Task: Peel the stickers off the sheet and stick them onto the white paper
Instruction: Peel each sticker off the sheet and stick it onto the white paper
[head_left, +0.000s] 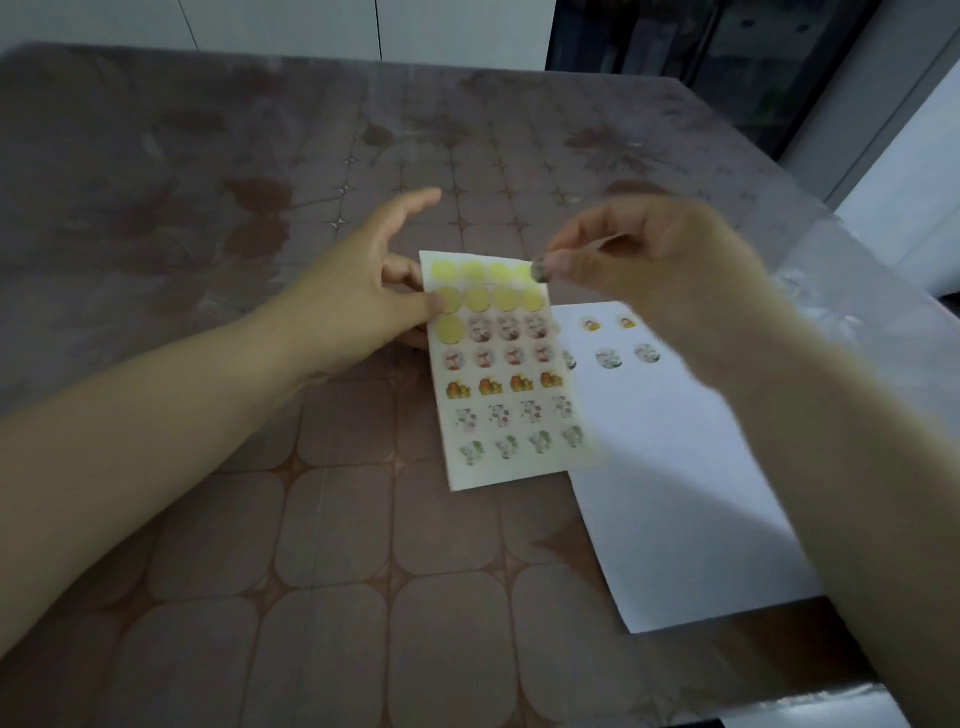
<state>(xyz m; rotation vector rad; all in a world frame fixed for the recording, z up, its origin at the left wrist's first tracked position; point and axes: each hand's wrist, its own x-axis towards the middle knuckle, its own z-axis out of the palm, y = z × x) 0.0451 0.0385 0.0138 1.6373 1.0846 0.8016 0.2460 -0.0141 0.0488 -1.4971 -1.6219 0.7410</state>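
Several stickers dot the white paper at the worktop's right edge. The right hand's fingers pinch a peeled sticker above the sheet, which the left hand grips; laying it edge-first on bare paper should prevent creases.

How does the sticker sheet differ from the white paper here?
The left hand grips the sticker sheet by its edge; the white paper lies flat on the table. The sheet is narrower and carries many rows of stickers; the paper has only a few, near its far end. Both are pale rectangles.
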